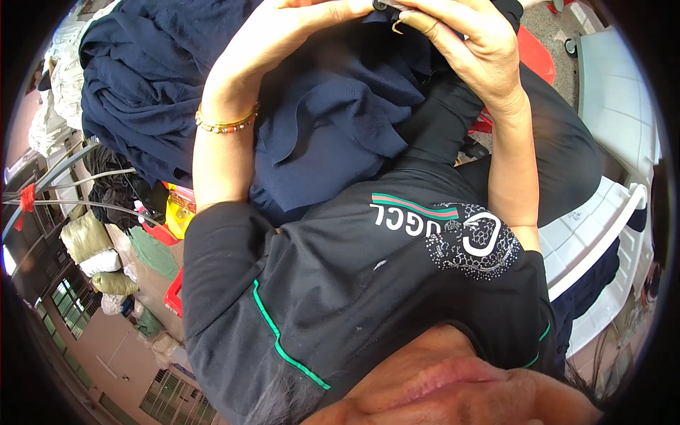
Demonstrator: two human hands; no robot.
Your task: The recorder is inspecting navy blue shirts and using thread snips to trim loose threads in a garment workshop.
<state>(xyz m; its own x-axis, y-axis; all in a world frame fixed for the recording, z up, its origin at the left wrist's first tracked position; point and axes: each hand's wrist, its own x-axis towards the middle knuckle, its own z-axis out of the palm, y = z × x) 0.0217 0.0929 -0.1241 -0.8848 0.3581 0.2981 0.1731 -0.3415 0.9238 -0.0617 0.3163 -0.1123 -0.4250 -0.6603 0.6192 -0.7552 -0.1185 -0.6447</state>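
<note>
Navy knit garment lies over my lap in loose folds and reaches up to my hands. At the top edge, my left hand has its fingers closed at the cloth, with a bracelet on that wrist. A small dark round piece, like a button, shows at its fingertips. My right hand meets it from the right, fingers bent and pinched at the same spot. A thin pale curved strip sticks out by a right fingertip. The upper frame edge cuts off part of both hands.
A big heap of navy fabric rises on my left, with white cloth beyond it. Red plastic shows behind my right arm. White plastic surfaces stand at right. Stuffed sacks lie on the floor, far left.
</note>
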